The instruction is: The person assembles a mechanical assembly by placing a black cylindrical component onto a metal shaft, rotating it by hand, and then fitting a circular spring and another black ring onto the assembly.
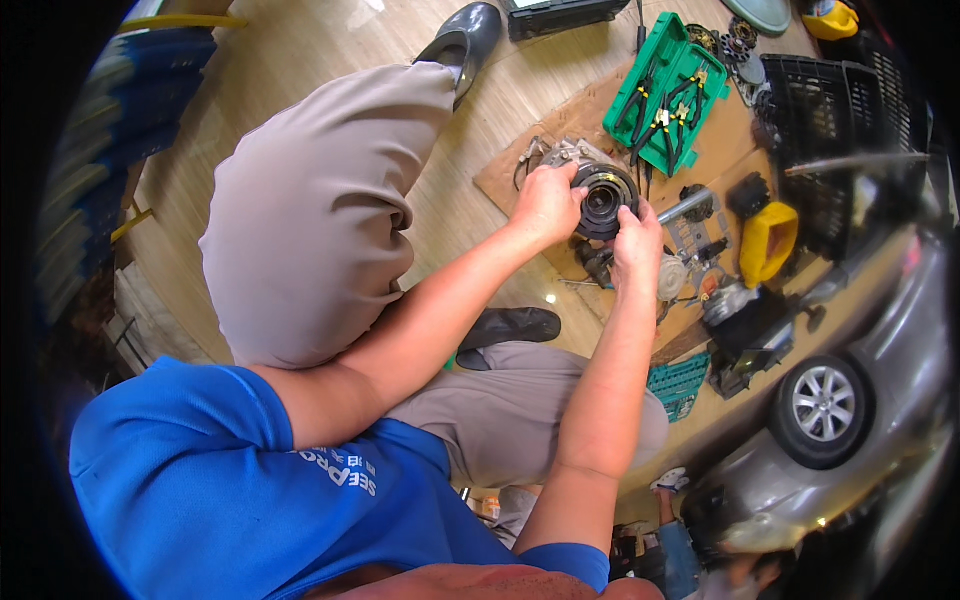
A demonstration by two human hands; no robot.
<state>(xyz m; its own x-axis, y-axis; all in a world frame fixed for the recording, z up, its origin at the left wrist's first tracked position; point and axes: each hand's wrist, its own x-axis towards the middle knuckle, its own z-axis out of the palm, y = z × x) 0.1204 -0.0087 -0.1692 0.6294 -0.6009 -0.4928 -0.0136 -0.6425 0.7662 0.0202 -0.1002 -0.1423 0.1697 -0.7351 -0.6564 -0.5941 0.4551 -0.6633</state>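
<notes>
1. I have both hands at the upper centre of the frame, gripping a round, black, ringed metal part (603, 203).
2. My left hand (546, 206) pinches its left edge, thumb on the near face; I can't see all the fingers.
3. My right hand (638, 245) pinches its lower-right edge, thumb in front, fingers around the rim.
4. The part is above a flat brown cardboard sheet (575, 122); I can't tell whether it touches.
5. Just above it, I see an open green plastic case (655, 152) holding pliers with black-and-yellow handles (659, 124).
6. Right of centre sits a yellow plastic container (768, 243).
</notes>
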